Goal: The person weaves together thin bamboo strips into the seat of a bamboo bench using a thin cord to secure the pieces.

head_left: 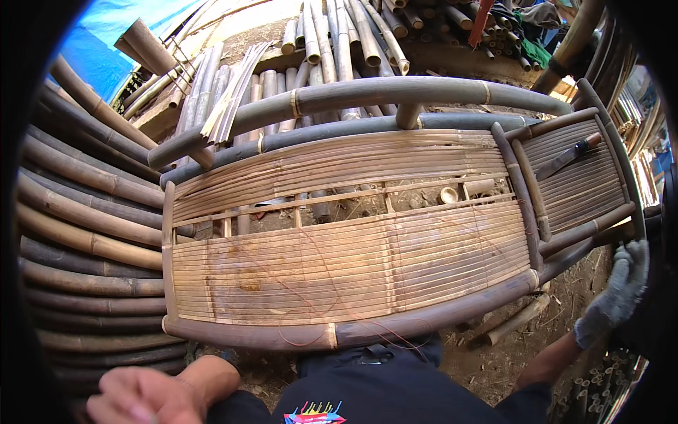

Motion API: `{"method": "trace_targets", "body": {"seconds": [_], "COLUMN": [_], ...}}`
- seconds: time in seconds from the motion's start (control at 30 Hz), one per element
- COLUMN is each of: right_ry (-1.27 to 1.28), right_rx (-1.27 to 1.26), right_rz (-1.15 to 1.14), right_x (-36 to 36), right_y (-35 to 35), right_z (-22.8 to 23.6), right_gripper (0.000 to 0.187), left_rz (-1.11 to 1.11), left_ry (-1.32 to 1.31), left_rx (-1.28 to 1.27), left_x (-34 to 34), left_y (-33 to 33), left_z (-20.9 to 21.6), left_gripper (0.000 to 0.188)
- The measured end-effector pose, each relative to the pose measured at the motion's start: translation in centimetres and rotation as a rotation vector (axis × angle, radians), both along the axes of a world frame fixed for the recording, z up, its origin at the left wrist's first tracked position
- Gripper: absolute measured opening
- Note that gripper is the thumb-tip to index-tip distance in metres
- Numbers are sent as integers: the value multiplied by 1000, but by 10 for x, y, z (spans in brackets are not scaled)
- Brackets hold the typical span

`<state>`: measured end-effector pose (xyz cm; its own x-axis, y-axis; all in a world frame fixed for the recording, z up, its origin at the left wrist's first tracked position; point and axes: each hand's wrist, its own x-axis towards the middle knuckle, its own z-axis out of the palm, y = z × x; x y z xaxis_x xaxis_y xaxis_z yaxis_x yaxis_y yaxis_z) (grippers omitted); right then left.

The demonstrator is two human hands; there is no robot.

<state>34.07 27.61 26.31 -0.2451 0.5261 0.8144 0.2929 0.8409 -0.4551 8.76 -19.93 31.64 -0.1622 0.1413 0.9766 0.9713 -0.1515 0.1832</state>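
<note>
A long bamboo bench (296,272) stands in front of me, with a seat of split slats and round dark rails. Between its two slat panels runs a gap crossed by short cross-pieces. Thin reddish strings (304,300) trail over the near slats and its front rail. My left hand (138,396), bare and slightly blurred, is at the lower left, away from the bench; its fingers are curled and nothing shows in them. My right hand (616,293), in a grey glove, reaches out beside the bench's right end with fingers stretched upward; whether it touches the frame is unclear.
A broad-bladed knife (568,157) lies on the smaller slatted panel at the right. Thick bamboo poles (92,244) line the left side, and cut poles (339,42) are piled behind. A blue tarp (106,46) is at the far left. A bamboo offcut (519,319) lies on the ground.
</note>
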Motion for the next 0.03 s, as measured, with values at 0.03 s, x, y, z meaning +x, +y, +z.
{"method": "trace_targets", "body": {"seconds": [0.03], "right_ry": [34], "right_rx": [76], "right_rz": [167], "right_x": [16], "right_y": [4], "right_z": [31], "right_gripper": [51], "left_rz": [6], "left_ry": [-117], "left_rx": [29], "left_x": [-3], "left_y": [16], "left_z": [-23], "left_gripper": [14]}}
